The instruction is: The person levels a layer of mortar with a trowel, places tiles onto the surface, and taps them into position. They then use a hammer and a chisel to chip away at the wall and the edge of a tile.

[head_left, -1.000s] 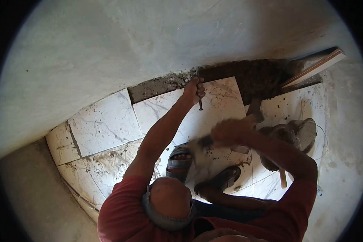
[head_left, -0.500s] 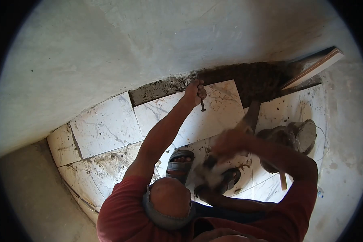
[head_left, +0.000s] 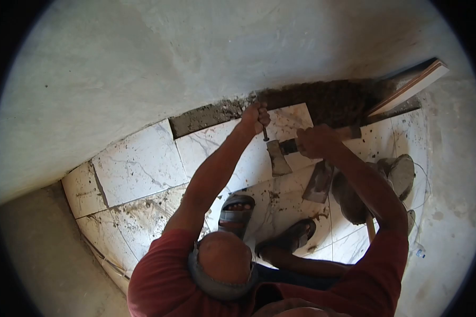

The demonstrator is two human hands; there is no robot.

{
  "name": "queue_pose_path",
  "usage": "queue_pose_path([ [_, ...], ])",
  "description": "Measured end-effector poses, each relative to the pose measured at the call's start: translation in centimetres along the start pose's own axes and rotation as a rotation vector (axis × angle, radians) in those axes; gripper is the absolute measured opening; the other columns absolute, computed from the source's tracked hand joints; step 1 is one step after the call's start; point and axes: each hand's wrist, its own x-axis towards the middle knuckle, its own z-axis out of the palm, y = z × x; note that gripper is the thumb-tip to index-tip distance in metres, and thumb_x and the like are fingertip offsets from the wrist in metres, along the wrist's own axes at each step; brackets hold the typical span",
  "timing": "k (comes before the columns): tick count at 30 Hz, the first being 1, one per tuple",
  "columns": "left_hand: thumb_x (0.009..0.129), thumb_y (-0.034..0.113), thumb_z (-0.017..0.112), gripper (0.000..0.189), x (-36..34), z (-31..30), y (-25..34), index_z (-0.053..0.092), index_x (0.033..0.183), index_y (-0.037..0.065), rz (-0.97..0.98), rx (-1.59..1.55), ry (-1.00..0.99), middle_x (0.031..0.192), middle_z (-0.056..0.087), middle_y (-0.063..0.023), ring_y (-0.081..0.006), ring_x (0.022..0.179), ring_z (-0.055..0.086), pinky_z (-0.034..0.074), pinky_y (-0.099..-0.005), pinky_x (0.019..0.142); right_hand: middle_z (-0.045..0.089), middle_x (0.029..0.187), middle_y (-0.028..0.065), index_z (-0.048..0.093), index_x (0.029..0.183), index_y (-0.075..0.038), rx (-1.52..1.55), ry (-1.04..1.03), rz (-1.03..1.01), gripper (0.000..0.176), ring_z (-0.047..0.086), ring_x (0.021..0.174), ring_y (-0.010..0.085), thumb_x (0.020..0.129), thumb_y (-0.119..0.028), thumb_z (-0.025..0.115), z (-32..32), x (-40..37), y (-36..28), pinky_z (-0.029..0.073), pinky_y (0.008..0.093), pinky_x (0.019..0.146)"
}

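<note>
My left hand [head_left: 255, 117] is closed around a chisel [head_left: 266, 133], a dark metal rod held upright at the foot of the wall. Its flat struck end sticks out below my fist, and its tip is at the rough mortar strip [head_left: 209, 117]. In my right hand [head_left: 318, 141] is a hatchet [head_left: 278, 159], gripped by its thick handle. The hatchet's metal head is right beside the chisel's struck end, with its blade flaring toward me. Beneath both hands lies a large white marbled tile [head_left: 219, 153].
A dark dug trench [head_left: 328, 100] runs along the wall [head_left: 195, 53]. A long white strip [head_left: 410, 91] leans at the right. Near my right forearm are a flat grey plate-like tool [head_left: 318, 182] and dirty rounded containers [head_left: 399, 177]. My sandalled feet [head_left: 237, 211] stand on debris-strewn tiles.
My right hand has swung the hatchet from a blurred position near my feet up and forward to the chisel's end. My left hand stays on the chisel in nearly the same place.
</note>
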Motion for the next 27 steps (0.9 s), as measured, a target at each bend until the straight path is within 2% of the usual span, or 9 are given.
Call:
queue_pose_path([
  [4, 0.093, 0.024, 0.033, 0.023, -0.3, -0.4, -0.2, 0.044, 0.083, 0.008, 0.005, -0.01, -0.064, 0.052, 0.029, 0.0039, -0.0085, 0.039, 0.025, 0.022, -0.0252, 0.036, 0.062, 0.075, 0.0085, 0.056, 0.084, -0.012, -0.024, -0.156, -0.193, 0.018, 0.062, 0.071, 0.0272, 0.072, -0.025, 0.058, 0.2, -3.0, -4.5, 0.049, 0.0398, 0.061],
  [6, 0.094, 0.025, 0.033, 0.023, -0.6, 0.6, -0.1, 0.044, 0.083, 0.008, 0.011, 0.004, -0.014, 0.051, 0.029, 0.0039, -0.0085, 0.038, 0.025, 0.022, -0.0254, 0.036, 0.063, 0.071, 0.01, 0.054, 0.088, -0.006, 0.065, 0.129, -0.822, 0.025, 0.063, 0.066, 0.0274, 0.07, -0.023, 0.058, 1.3, -3.8, -6.0, 0.049, 0.0403, 0.058],
  [7, 0.094, 0.025, 0.033, 0.023, -0.9, 0.8, -0.1, 0.045, 0.083, 0.008, 0.018, 0.012, 0.049, 0.051, 0.029, 0.0039, -0.0085, 0.038, 0.025, 0.022, -0.0255, 0.036, 0.063, 0.071, 0.01, 0.054, 0.088, -0.006, 0.062, 0.131, -0.82, 0.025, 0.063, 0.066, 0.0274, 0.07, -0.023, 0.058, 1.3, -3.0, -5.3, 0.049, 0.0403, 0.058],
  [9, 0.094, 0.026, 0.031, 0.025, -0.2, 0.1, 0.1, 0.045, 0.084, 0.008, 0.011, 0.006, 0.011, 0.052, 0.03, 0.0038, -0.0081, 0.038, 0.025, 0.022, -0.0243, 0.035, 0.064, 0.076, 0.0102, 0.053, 0.092, -0.005, -0.101, -0.297, -0.253, 0.028, 0.063, 0.07, 0.0286, 0.073, -0.025, 0.057, 0.8, 0.0, -2.5, 0.049, 0.0408, 0.059],
  [10, 0.095, 0.027, 0.03, 0.027, -0.1, 0.0, 0.3, 0.046, 0.085, 0.008, 0.003, 0.0, -0.028, 0.053, 0.03, 0.0037, -0.0076, 0.039, 0.025, 0.022, -0.0231, 0.034, 0.064, 0.079, 0.0105, 0.052, 0.093, -0.004, 0.059, -0.026, 0.055, 0.028, 0.064, 0.071, 0.0291, 0.074, -0.024, 0.056, 0.3, 0.5, -1.1, 0.049, 0.0414, 0.059],
  [13, 0.095, 0.027, 0.031, 0.026, 0.4, -0.4, 1.1, 0.046, 0.085, 0.008, -0.108, -0.082, -0.042, 0.053, 0.03, 0.0037, -0.0079, 0.039, 0.025, 0.022, -0.0229, 0.034, 0.064, 0.079, 0.0106, 0.052, 0.093, -0.003, 0.051, -0.062, 0.019, 0.028, 0.064, 0.071, 0.0291, 0.074, -0.025, 0.056, 0.7, -0.2, -1.3, 0.049, 0.0414, 0.06],
  [19, 0.093, 0.028, 0.034, 0.024, 0.4, -0.9, -0.4, 0.044, 0.082, 0.009, 0.002, 0.007, -0.026, 0.052, 0.031, 0.0036, -0.0082, 0.038, 0.024, 0.021, -0.0248, 0.034, 0.062, 0.082, 0.0082, 0.055, 0.088, -0.012, 0.034, -0.199, -0.608, 0.021, 0.061, 0.077, 0.0284, 0.07, -0.023, 0.057, 0.3, -2.5, -6.2, 0.049, 0.0409, 0.066],
  [22, 0.095, 0.03, 0.034, 0.027, -0.9, 0.2, -0.8, 0.045, 0.082, 0.009, 0.079, 0.079, 0.058, 0.053, 0.031, 0.0042, -0.0079, 0.039, 0.026, 0.022, -0.0231, 0.034, 0.061, 0.08, 0.0101, 0.053, 0.083, -0.01, 0.144, 0.014, -0.013, 0.017, 0.061, 0.077, 0.0284, 0.071, -0.021, 0.059, -0.7, -0.3, -1.3, 0.049, 0.0405, 0.067],
  [27, 0.094, 0.034, 0.035, 0.028, -1.6, -0.2, -0.9, 0.044, 0.083, 0.01, 0.087, 0.034, 0.038, 0.053, 0.031, 0.0043, -0.0079, 0.039, 0.026, 0.023, -0.0236, 0.035, 0.06, 0.084, 0.0091, 0.053, 0.087, -0.012, 0.235, 0.022, -0.137, 0.018, 0.061, 0.079, 0.026, 0.074, -0.023, 0.057, -0.7, -1.4, -2.0, 0.047, 0.0406, 0.067],
])
